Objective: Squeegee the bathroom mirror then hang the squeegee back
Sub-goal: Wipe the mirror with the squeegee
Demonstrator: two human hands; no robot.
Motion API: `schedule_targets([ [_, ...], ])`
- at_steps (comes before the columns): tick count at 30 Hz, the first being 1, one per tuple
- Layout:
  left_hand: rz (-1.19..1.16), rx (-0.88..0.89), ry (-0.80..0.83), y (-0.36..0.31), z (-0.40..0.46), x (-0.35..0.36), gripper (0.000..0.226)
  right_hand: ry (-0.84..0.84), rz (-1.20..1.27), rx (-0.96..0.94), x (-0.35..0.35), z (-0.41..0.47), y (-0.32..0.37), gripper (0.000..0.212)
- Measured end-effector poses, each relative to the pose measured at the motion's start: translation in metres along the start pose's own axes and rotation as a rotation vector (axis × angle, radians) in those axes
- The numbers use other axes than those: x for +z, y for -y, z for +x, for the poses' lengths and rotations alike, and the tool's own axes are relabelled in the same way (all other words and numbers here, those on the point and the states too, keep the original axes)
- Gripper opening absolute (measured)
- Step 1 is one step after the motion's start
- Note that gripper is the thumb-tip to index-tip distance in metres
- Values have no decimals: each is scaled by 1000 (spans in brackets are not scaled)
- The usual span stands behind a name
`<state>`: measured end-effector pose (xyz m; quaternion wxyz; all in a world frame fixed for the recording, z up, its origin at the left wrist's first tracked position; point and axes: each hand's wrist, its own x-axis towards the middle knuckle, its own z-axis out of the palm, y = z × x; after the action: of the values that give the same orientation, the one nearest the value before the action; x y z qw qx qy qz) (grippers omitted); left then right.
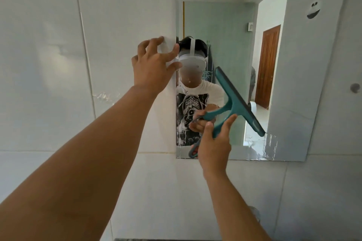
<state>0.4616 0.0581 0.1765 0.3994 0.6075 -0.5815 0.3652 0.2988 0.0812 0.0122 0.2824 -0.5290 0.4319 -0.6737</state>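
You are holding the teal squeegee [233,101] in your right hand [212,143], fingers wrapped around its handle, with the blade tilted and its far end lying near the lower right corner of the mirror [284,84]. Whether the rubber edge is pressing flat on the glass or only hovering just off it is hard to tell from here. Your left hand [151,66] is resting open, fingers spread, against the white wall tile [49,55] right at the mirror's left edge, gripping nothing and apparently bracing you. Streaks of water [271,146] are showing along the bottom edge of the mirror, below the blade's end, and more drips are running down the left edge, so the job looks only partly finished. The risk from here is in the blade angle: because it is sitting diagonally, a pull downward would probably leave a wet wedge beside it and push water toward the bottom edge instead of clearing it. Your braced fingertips are also lying almost on the glass, and a small slip could smear the cleared part. No hook for hanging the squeegee is clearly visible, though a small round fitting [355,87] is sitting on the tile right of the mirror.
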Motion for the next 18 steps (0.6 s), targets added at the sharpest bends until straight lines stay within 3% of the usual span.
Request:
schedule_targets([
  [18, 36, 4, -4, 0, 0, 7, 47, 58, -37, -44, 17, -20, -1, 67],
])
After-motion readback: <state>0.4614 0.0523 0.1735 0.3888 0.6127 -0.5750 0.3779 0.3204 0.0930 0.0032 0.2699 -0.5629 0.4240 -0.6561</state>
